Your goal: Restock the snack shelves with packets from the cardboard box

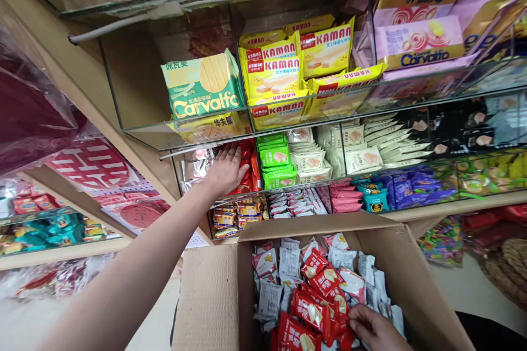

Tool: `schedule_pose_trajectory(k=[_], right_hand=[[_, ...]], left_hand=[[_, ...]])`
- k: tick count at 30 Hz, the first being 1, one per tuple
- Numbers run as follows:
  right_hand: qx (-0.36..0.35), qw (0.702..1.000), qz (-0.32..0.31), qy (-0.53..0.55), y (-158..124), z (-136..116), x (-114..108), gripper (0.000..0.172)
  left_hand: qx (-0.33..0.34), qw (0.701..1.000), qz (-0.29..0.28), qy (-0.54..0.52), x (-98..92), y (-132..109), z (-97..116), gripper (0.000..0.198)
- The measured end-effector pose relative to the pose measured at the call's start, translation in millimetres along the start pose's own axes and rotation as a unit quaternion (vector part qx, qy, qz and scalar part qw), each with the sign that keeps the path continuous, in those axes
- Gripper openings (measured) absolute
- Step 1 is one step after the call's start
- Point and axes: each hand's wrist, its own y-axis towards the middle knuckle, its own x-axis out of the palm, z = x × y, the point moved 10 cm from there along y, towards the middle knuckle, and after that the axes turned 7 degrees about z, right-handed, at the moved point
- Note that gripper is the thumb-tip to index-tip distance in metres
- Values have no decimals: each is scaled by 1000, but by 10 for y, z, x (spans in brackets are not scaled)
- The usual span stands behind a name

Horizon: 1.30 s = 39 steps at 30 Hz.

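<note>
My left hand (225,171) reaches up into a glass shelf compartment and rests flat, fingers stretched, on a stack of red snack packets (247,175). My right hand (373,329) is low in an open cardboard box (214,296), fingers curled on red snack packets (317,312) that lie among white and pink packets (288,263). Silver packets (195,167) lie just left of my left hand.
Glass shelves (370,96) hold green Carvalfo packs (203,88), yellow Kaman packs (284,74), green (275,159) and cream wafer packs (362,148), blue and pink sweets below. A wooden post (82,88) and more shelves stand left.
</note>
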Motion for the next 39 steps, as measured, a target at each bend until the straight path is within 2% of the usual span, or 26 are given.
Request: schedule_pose_trajectory(k=[2,5,10,13,16,18,21,24,27,29,32,34,36,39], right_hand=[[-9,999,-29,19,-10,-25,43,23],[-6,999,-43,28,-18,-11,69,23],[1,998,-53,35,-13,3,107,21],[0,998,-54,28,-4,-21,100,19],[-1,998,-55,15,-4,-25,94,19],[-3,998,-57,11,-10,-12,103,20],[-4,998,-57,14,-16,15,114,21],[-3,998,-65,23,-20,34,133,22],[-4,997,-73,27,-19,38,145,23],[-4,997,-74,23,-16,41,143,23],[-4,997,-76,18,-14,38,142,24],[-5,997,-81,16,-16,32,149,24],[-6,996,-83,13,-16,31,156,24],[-9,997,-80,15,-15,31,155,24]], left_hand=[[6,1000,-5,11,18,4,0,53],[22,1000,4,20,-59,-48,33,51],[56,996,63,-11,-244,-427,171,44],[58,997,33,-37,-105,-694,253,45],[49,998,-15,-40,63,-819,310,52],[41,998,-17,-43,62,-779,308,48],[32,999,-18,10,-10,-580,240,45],[26,996,-44,70,-56,-322,166,56],[15,993,-77,84,-69,-100,141,69],[9,990,-105,94,-42,-4,141,66],[6,984,-143,105,36,55,149,58],[8,982,-158,108,85,53,143,64],[15,980,-166,107,113,38,133,68],[26,980,-162,109,74,13,114,63]])
